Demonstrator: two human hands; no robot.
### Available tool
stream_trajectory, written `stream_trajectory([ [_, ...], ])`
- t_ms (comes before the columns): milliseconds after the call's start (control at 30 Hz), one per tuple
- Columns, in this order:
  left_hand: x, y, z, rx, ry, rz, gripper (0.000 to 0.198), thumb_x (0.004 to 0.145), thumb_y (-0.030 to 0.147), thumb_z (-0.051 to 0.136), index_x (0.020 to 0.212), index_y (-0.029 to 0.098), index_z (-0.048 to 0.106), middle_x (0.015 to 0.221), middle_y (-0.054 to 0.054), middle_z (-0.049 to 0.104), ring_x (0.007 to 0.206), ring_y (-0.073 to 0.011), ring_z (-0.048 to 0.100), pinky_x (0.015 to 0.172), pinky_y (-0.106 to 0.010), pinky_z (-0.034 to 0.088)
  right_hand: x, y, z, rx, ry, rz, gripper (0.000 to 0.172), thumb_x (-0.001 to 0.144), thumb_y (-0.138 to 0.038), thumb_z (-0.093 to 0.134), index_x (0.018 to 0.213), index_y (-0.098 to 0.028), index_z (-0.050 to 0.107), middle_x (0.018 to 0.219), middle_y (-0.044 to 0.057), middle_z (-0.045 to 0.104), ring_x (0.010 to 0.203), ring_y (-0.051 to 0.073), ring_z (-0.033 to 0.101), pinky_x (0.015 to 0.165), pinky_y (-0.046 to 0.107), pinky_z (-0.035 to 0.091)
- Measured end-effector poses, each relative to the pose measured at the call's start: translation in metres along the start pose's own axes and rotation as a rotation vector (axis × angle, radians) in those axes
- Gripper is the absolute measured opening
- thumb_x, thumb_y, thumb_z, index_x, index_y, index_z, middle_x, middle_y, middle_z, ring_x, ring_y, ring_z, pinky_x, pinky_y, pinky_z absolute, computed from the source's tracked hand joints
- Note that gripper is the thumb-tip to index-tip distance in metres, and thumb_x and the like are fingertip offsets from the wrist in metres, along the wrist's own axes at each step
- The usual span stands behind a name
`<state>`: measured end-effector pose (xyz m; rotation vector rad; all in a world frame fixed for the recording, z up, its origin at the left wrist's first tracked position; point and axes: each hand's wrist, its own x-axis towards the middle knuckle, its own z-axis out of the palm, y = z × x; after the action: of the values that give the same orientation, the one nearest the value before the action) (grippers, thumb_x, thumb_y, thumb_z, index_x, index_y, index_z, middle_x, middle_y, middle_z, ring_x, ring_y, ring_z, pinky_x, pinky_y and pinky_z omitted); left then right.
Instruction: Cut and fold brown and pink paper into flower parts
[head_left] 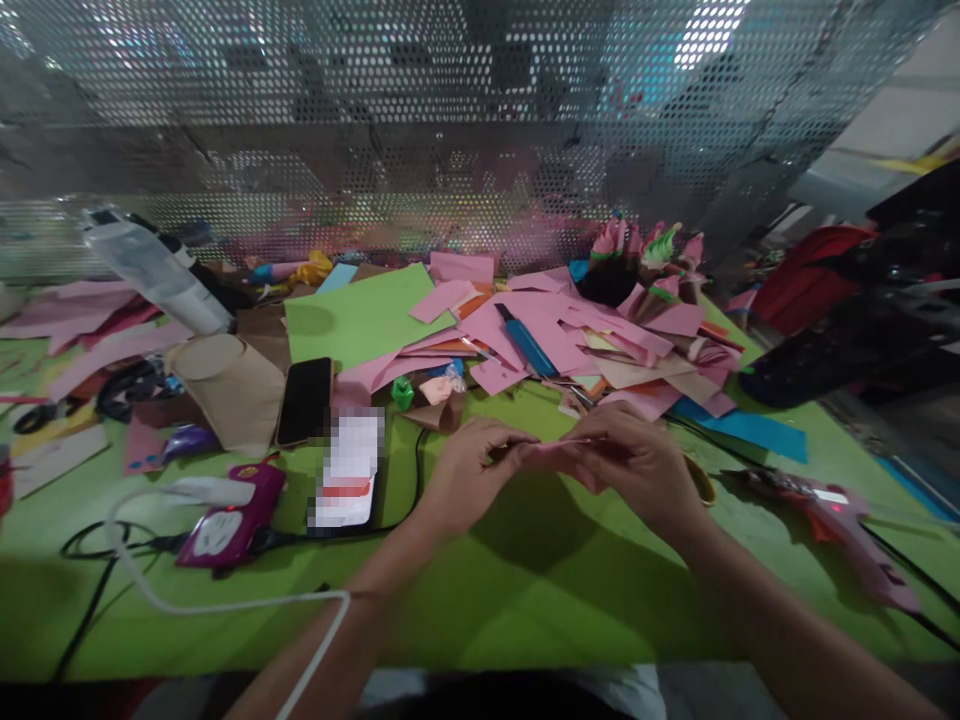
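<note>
My left hand (469, 470) and my right hand (637, 465) meet over the green table (525, 590), a little above its surface. Both pinch a small pink paper piece (551, 450) stretched between their fingertips. The fingers of each hand are curled closed on it. Just beyond the hands lies a heap of pink paper scraps (570, 340) with a blue cutter (529, 345) on top.
A black phone (305, 400) and a second phone (349, 470) lie left of my hands. A pink glue gun (232, 520) with a white cable sits at the left, another glue gun (840, 515) at the right. A perforated metal screen (450, 150) backs the table. A green sheet (360, 315) lies behind.
</note>
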<state>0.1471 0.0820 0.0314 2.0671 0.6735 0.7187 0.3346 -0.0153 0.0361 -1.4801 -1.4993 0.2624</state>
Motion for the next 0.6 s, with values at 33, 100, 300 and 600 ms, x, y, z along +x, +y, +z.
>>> stream_trajectory([
  [33, -0.0001, -0.0006, 0.0007, -0.007, 0.005, -0.007, 0.014, 0.091, 0.025, 0.061, 0.091, 0.024, 0.075, 0.087, -0.004, 0.074, 0.084, -0.0200, 0.064, 0.076, -0.033, 0.048, -0.0005, 0.0014, 0.0001, -0.014, 0.004, 0.005, 0.011, 0.085, -0.036, 0.070, 0.086, -0.027, 0.076, 0.076, 0.004, 0.071, 0.077, 0.024, 0.060, 0.067, 0.037, 0.045],
  [100, -0.0004, -0.0016, 0.0020, -0.019, 0.019, -0.017, 0.014, 0.090, 0.026, 0.061, 0.090, 0.023, 0.075, 0.087, -0.004, 0.074, 0.084, -0.0203, 0.065, 0.077, -0.034, 0.049, -0.0012, 0.0033, 0.0000, -0.034, 0.004, -0.006, 0.014, 0.086, -0.036, 0.069, 0.094, -0.029, 0.077, 0.082, 0.005, 0.074, 0.081, 0.024, 0.061, 0.072, 0.039, 0.047],
  [300, -0.0010, -0.0009, 0.0027, 0.001, 0.039, -0.006, 0.015, 0.091, 0.026, 0.061, 0.089, 0.024, 0.076, 0.084, -0.004, 0.073, 0.082, -0.0207, 0.065, 0.074, -0.033, 0.049, -0.0013, 0.0044, 0.0006, -0.045, -0.014, -0.019, 0.011, 0.087, -0.035, 0.067, 0.090, -0.030, 0.077, 0.083, 0.005, 0.075, 0.083, 0.025, 0.062, 0.075, 0.041, 0.048],
  [600, -0.0025, -0.0018, 0.0049, 0.218, 0.041, 0.145, 0.017, 0.094, 0.024, 0.057, 0.095, 0.022, 0.074, 0.087, -0.006, 0.074, 0.084, -0.0223, 0.064, 0.077, -0.036, 0.048, -0.0005, 0.0016, 0.0040, -0.260, -0.023, -0.130, 0.014, 0.085, -0.036, 0.070, 0.095, -0.030, 0.077, 0.090, 0.005, 0.076, 0.089, 0.026, 0.062, 0.081, 0.041, 0.046],
])
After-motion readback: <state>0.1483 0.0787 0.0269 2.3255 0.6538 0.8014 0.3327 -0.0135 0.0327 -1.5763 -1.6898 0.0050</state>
